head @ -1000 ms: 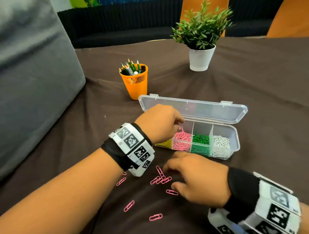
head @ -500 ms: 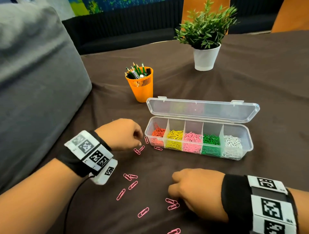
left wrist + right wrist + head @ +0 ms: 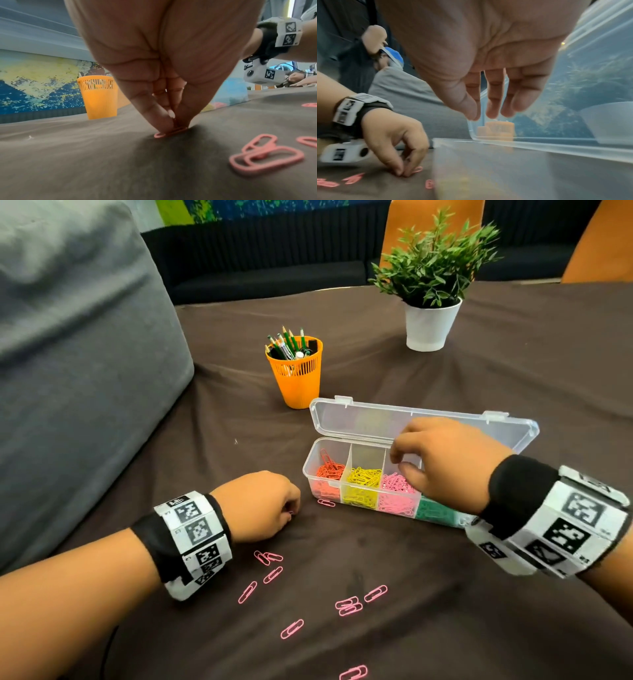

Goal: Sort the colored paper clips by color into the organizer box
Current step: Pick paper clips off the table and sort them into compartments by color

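Note:
The clear organizer box stands with its lid open and holds orange, yellow, pink and green clips in separate compartments; my right wrist hides its right end. My right hand hovers over the pink compartment. Its fingers hang straight down with nothing visible between them. My left hand is on the cloth left of the box, thumb and forefinger pinching a pink paper clip that lies flat. Several loose pink clips are scattered on the cloth in front, and one lies against the box.
An orange pencil cup stands just behind the box's left end and a potted plant farther back. A large grey cushion fills the left side. The brown tablecloth covers the whole table.
My right hand has risen from the cloth by the front clips to above the pink compartment. My left hand stays left of the box, fingertips now closed on a clip.

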